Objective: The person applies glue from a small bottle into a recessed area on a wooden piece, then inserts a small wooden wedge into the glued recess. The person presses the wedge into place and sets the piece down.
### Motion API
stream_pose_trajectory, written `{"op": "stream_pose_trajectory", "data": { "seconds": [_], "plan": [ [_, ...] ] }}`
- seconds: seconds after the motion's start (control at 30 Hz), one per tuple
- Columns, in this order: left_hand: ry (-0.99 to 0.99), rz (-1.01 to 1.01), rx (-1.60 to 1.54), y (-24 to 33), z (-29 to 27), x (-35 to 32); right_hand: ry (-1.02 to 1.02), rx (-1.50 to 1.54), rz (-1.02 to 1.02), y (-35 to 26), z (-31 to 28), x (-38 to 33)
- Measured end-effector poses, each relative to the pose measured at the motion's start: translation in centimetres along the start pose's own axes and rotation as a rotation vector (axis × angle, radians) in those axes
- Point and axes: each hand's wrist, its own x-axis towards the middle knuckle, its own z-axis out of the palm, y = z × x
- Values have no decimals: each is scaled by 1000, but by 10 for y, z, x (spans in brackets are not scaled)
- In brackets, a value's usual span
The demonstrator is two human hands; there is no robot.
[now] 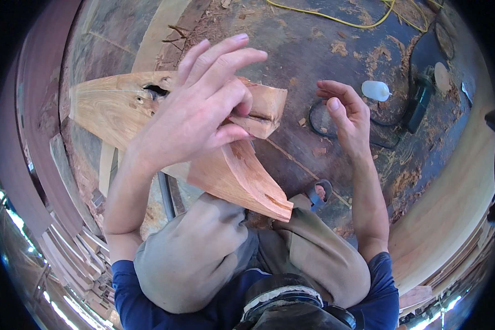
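Note:
A large carved piece of pale wood (107,102) lies across in front of me, partly against my legs. It has a dark hole near its left half and splits into two prongs on the right: a blunt, cracked end (269,107) and a curved, tapering arm (231,179). My left hand (203,102) hovers over the middle of the wood, hiding part of it. Its outer fingers stretch out, while the index finger bends toward the thumb with a gap between. To the right of the wood, my right hand (347,113) is raised, fingers loosely curved and thumb apart, holding nothing.
On the right lie a dark green power tool (418,104) with a round disc (441,77), its black cable, and a white plastic bottle (375,91). A yellow cord (335,23) crosses the far floor. Sawdust and chips are scattered about. Long boards (44,110) line the left side.

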Motion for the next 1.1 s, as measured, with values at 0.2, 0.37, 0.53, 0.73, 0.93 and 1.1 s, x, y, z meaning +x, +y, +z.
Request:
{"op": "stream_pose_trajectory", "data": {
  "seconds": [0.2, 0.37, 0.53, 0.73, 0.93, 1.1],
  "plan": [
    [125, -41, -142, -12, 12, -6, -8, 112, 24, 15, 9, 21],
    [203, -23, -44, -7, 19, -22, -4, 100, 61, 15, 16, 32],
    [112, -168, -200, 5, 13, -16, -27, 30, 241, -20, 28, 6],
    [267, -453, -536, 42, -9, -57, 5, 11, 481, -91, 36, -44],
    [159, -1135, -956, 170, -84, -180, -175, -393, 549, -147, 81, -74],
    [-16, -1106, -697, 313, -110, -247, -674, -981, 517, -173, 131, -73]
  ]
}}
